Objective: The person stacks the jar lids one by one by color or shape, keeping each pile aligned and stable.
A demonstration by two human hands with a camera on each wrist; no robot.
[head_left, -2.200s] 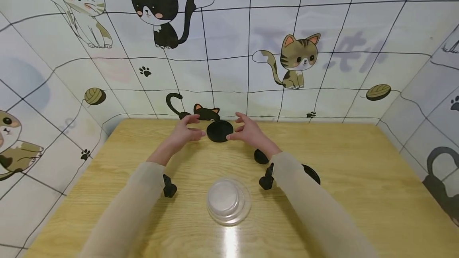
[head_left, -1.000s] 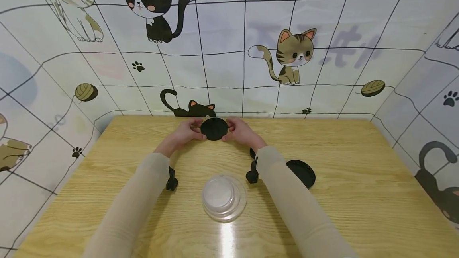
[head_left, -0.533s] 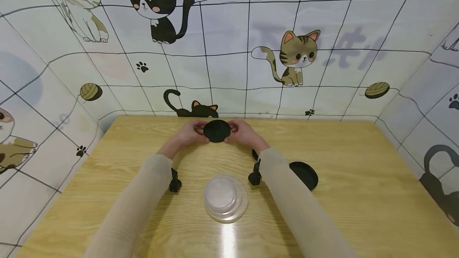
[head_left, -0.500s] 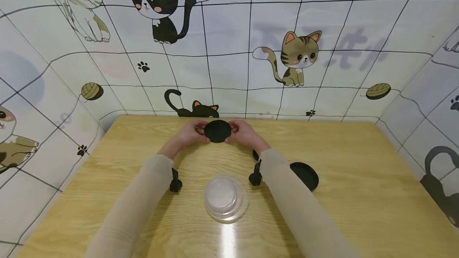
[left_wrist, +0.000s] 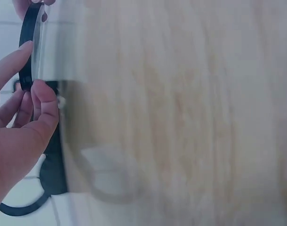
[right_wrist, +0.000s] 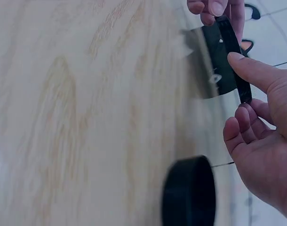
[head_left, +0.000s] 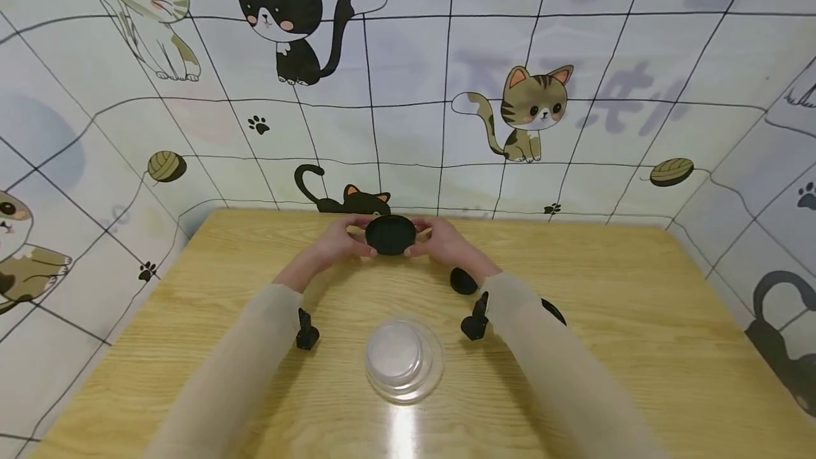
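A shallow round black lid (head_left: 391, 235) sits between both hands near the back edge of the table. My left hand (head_left: 334, 241) pinches its left side, the thumb on the rim in the left wrist view and the other fingers at the lower end. On the opposite side my right hand (head_left: 446, 241) holds it the same way; in the right wrist view the lid (right_wrist: 235, 56) shows edge-on between thumb and fingers. Nearer the front stands a clear plastic container (head_left: 403, 360), stepped and round.
A small black round piece (head_left: 463, 280) lies beside the right wrist. A larger black dish (head_left: 553, 311) is mostly hidden under the right forearm. The wooden table (head_left: 637, 346) meets a wall covering (head_left: 408, 126) printed with cats along its back edge.
About two seconds ago the hands were apart around the lid; they have since closed in and taken hold of it. Lately the right forearm shifted rightward, covering more of the larger dish.
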